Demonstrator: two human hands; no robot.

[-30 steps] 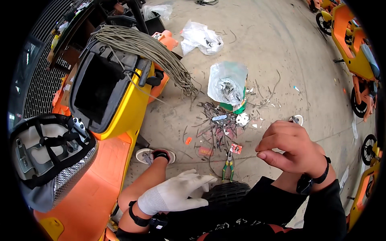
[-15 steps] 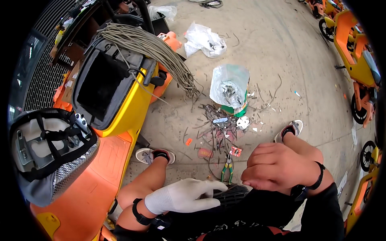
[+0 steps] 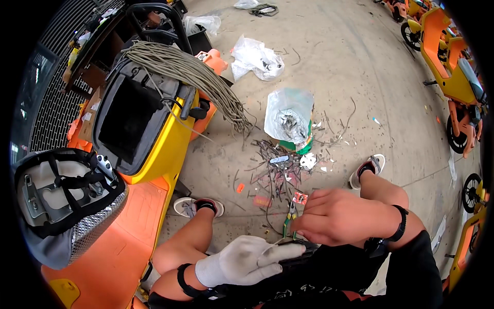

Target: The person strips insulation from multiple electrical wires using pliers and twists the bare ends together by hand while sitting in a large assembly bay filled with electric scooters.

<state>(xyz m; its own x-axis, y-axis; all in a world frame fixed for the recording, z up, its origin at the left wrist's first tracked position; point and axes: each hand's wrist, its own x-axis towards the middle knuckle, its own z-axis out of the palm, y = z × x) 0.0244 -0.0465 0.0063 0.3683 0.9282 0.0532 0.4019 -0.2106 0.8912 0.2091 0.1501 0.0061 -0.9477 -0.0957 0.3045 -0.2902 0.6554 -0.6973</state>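
Note:
My left hand wears a white glove and is closed over the edge of a black ribbed thing on my lap, mostly hidden by my hands. From the glove a thin pale strand runs up toward my right hand. That hand is bare and closed, its fingertips hidden, seemingly pinching the strand. Just beyond it, green-and-yellow-handled pliers lie on the floor beside a small red packet.
Grey cut strands lie beside an open bag of scraps. To the left stands a yellow-and-orange scooter with a rope coil over its black box and a grey seat on it. More scooters line the right.
My right hand has lowered and moved left, close to the left one. The gloved hand has shifted right, and the pale strand between them now shows.

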